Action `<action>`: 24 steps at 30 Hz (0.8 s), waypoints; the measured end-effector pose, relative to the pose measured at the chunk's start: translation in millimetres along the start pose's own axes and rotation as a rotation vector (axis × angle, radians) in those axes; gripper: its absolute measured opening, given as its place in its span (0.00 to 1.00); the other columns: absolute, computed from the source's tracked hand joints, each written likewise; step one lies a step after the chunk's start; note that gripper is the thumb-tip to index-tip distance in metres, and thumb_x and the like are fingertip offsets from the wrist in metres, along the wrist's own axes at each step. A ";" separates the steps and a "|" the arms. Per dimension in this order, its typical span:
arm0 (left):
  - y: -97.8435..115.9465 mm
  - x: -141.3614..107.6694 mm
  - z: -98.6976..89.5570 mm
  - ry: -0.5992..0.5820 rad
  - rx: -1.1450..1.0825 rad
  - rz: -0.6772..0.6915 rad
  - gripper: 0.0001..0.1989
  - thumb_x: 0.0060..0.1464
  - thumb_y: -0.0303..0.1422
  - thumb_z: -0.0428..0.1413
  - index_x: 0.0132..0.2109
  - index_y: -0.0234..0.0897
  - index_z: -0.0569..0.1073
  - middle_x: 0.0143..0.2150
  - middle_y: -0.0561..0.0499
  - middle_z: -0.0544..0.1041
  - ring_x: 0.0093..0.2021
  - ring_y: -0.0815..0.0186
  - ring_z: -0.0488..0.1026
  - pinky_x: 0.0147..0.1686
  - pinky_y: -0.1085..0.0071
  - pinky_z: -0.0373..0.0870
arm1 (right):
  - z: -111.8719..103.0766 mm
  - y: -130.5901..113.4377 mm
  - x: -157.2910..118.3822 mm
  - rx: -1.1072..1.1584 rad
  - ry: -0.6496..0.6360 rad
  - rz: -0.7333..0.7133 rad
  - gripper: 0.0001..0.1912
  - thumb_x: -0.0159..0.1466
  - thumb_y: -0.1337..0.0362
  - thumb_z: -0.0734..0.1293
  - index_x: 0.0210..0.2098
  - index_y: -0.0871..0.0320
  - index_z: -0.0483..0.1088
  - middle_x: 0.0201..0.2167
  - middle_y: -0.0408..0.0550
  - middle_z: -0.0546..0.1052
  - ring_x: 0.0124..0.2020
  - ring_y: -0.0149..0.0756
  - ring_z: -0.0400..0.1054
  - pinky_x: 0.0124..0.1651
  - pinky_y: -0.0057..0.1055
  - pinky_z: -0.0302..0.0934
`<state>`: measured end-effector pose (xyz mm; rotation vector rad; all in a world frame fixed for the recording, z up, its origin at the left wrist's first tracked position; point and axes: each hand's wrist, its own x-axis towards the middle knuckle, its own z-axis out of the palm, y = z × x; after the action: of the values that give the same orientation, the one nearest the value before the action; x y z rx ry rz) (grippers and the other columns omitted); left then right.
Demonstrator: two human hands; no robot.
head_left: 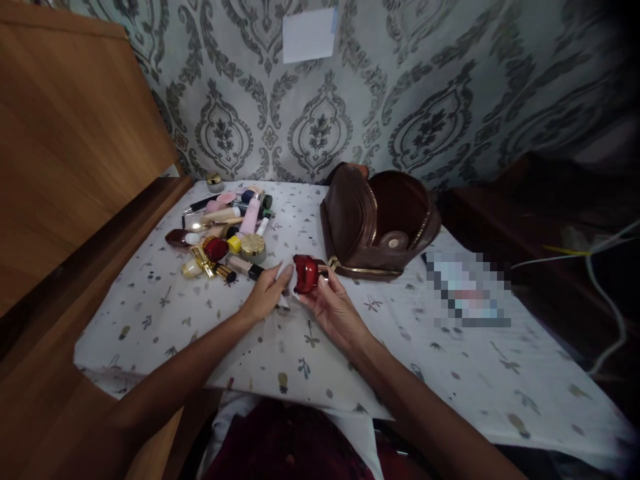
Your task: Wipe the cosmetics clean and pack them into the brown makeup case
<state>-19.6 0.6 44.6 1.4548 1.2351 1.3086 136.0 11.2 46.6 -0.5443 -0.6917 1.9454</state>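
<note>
The right hand (336,305) has its fingers closed around the capped end of a glossy red bottle (306,273), held sideways in front of the person; the left hand (266,292) pinches a white cloth (285,277) just beside it, at nine o'clock. The likeliest trouble, I'd judge, is a slip: the grip sits toward one end, so a push on the rounded red end could twist it out of the fingers. The cloth could also snag on its uneven outline (whether the cap is tight, I cannot tell). From the bottle, the brown bag (347,217) gapes at one o'clock, its zip pull (333,263) close to the right fingers, where a sideways swing might catch it. At nine to ten o'clock, the slim tube (241,266) and gold-lidded jar (253,245) edge a loose cosmetics pile (227,223); a stray left knuckle could set round pieces rolling over the patterned tablecloth (200,327).
</note>
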 end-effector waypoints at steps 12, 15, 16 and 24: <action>-1.5 -2.2 1.3 0.001 -0.095 -0.040 0.25 0.60 0.53 0.51 0.43 0.34 0.75 0.34 0.51 0.76 0.34 0.64 0.71 0.38 0.70 0.69 | -4.4 -3.5 1.9 -0.086 0.023 -0.030 0.27 0.52 0.63 0.78 0.50 0.52 0.72 0.39 0.43 0.81 0.31 0.29 0.75 0.31 0.23 0.67; -1.6 -4.3 4.5 -0.086 -0.043 0.052 0.26 0.61 0.52 0.51 0.53 0.34 0.72 0.45 0.46 0.78 0.44 0.60 0.74 0.48 0.66 0.69 | -6.2 -1.6 4.6 -0.060 0.071 -0.055 0.21 0.52 0.62 0.78 0.42 0.53 0.72 0.36 0.39 0.80 0.29 0.27 0.72 0.30 0.22 0.66; -2.7 -5.1 5.0 -0.094 -0.004 0.070 0.27 0.61 0.51 0.52 0.56 0.34 0.70 0.49 0.44 0.78 0.47 0.58 0.74 0.51 0.64 0.69 | -5.9 -1.1 4.8 -0.057 0.080 -0.054 0.20 0.51 0.62 0.78 0.41 0.53 0.71 0.35 0.38 0.80 0.29 0.26 0.71 0.29 0.22 0.66; -5.8 -9.2 2.3 -0.051 0.265 0.143 0.26 0.64 0.49 0.48 0.59 0.36 0.67 0.49 0.43 0.77 0.47 0.57 0.74 0.49 0.63 0.68 | -4.2 5.4 1.2 -0.189 0.041 -0.042 0.22 0.52 0.59 0.78 0.37 0.53 0.62 0.31 0.39 0.78 0.26 0.29 0.71 0.25 0.22 0.60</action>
<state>-18.0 -7.1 36.8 1.7811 1.3290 1.2267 134.7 11.3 39.7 -0.6783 -0.8594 1.8360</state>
